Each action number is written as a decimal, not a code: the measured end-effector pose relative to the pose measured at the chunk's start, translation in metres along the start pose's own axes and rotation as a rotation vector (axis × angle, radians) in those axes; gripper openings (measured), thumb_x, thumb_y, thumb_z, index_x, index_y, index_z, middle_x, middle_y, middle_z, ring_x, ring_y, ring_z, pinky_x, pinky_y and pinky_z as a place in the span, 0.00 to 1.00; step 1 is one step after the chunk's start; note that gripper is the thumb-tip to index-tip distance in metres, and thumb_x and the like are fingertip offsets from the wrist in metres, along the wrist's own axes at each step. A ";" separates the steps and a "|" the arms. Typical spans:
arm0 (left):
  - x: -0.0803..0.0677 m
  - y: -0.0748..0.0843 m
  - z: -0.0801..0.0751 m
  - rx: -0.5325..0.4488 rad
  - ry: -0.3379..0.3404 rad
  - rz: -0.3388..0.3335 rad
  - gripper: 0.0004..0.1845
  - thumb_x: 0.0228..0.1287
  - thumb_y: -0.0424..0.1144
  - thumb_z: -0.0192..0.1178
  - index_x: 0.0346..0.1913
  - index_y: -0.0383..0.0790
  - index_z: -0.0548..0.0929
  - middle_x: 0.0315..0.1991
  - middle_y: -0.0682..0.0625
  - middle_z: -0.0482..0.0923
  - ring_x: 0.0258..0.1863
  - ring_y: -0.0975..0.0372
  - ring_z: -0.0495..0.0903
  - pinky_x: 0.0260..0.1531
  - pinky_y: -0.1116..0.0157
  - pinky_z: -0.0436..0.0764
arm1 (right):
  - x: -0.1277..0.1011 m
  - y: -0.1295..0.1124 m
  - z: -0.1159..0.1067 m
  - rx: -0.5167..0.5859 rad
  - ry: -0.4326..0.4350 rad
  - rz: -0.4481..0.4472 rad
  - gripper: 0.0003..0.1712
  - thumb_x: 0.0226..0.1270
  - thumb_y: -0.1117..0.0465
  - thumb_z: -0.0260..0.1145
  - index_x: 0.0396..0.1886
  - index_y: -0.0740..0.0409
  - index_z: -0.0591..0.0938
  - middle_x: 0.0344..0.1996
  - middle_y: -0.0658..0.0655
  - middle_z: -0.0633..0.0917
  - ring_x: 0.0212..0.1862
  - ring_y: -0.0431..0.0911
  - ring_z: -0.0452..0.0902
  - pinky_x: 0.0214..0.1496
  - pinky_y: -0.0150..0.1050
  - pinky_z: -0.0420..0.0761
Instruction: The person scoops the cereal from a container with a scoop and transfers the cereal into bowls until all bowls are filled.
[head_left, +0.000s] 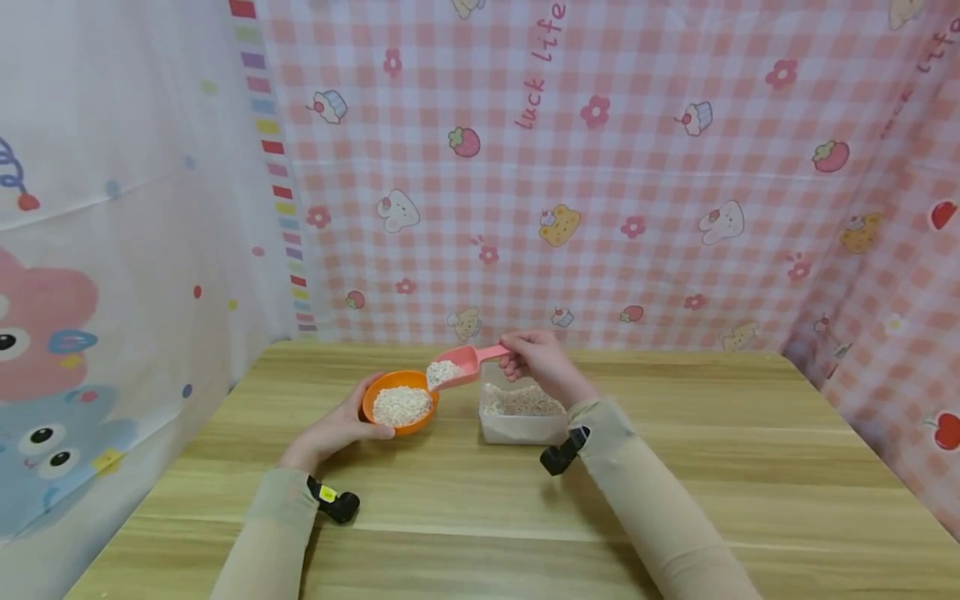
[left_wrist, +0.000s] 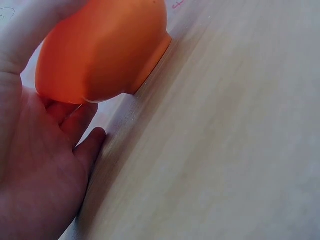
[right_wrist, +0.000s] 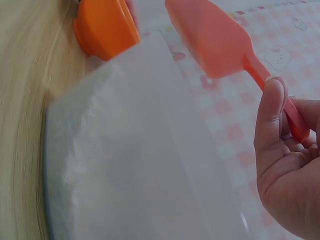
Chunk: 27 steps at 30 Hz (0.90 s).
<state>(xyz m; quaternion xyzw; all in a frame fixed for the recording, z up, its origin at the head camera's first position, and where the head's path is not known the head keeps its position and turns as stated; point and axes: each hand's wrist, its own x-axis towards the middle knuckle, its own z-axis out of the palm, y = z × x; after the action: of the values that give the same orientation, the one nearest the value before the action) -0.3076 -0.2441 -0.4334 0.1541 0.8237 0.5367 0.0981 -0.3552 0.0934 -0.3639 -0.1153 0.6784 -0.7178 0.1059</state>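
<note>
An orange bowl point(head_left: 412, 428) of pale flakes, like oats point(head_left: 402, 406), stands on the table. My left hand point(head_left: 341, 427) grips its left side, the thumb in front and the fingers around the back; the left wrist view shows the bowl's foot point(left_wrist: 152, 67) at the tabletop. By its handle, my right hand point(head_left: 547, 365) holds a pink scoop point(head_left: 467, 363) loaded with more flakes. The scoop's tip is at the bowl's right rim. Below my right hand, a translucent box point(head_left: 521, 431) contains flakes too. In the right wrist view the scoop's underside point(right_wrist: 215, 45) hides its load.
The wooden table point(head_left: 450, 517) runs back to a pink checked cloth point(head_left: 645, 175) hanging behind it. A white printed cloth point(head_left: 150, 275) hangs on the left. Black wrist cameras point(head_left: 341, 507) sit on both sleeves.
</note>
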 end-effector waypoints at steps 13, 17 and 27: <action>0.000 -0.002 -0.002 0.002 0.004 -0.019 0.57 0.53 0.39 0.73 0.77 0.43 0.43 0.74 0.34 0.46 0.71 0.43 0.49 0.67 0.41 0.46 | 0.016 0.000 0.034 -0.024 -0.035 -0.001 0.19 0.75 0.64 0.55 0.52 0.79 0.76 0.19 0.55 0.81 0.20 0.41 0.76 0.25 0.32 0.80; -0.004 -0.001 -0.003 -0.005 0.009 -0.026 0.56 0.54 0.38 0.73 0.77 0.44 0.43 0.74 0.34 0.46 0.71 0.43 0.48 0.68 0.41 0.46 | 0.021 0.001 0.046 -0.059 -0.039 -0.004 0.16 0.75 0.64 0.55 0.47 0.76 0.79 0.20 0.55 0.81 0.20 0.42 0.76 0.25 0.33 0.81; -0.002 -0.001 -0.003 -0.022 -0.004 0.008 0.56 0.53 0.37 0.73 0.76 0.42 0.43 0.73 0.34 0.48 0.70 0.44 0.52 0.68 0.43 0.50 | 0.029 0.005 0.063 -0.118 -0.077 -0.013 0.15 0.75 0.63 0.55 0.44 0.73 0.81 0.20 0.56 0.81 0.19 0.42 0.76 0.24 0.34 0.81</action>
<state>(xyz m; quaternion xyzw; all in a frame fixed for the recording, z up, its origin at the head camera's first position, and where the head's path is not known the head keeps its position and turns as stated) -0.3067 -0.2478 -0.4330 0.1574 0.8169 0.5460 0.0992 -0.3633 0.0245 -0.3646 -0.1531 0.7144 -0.6721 0.1202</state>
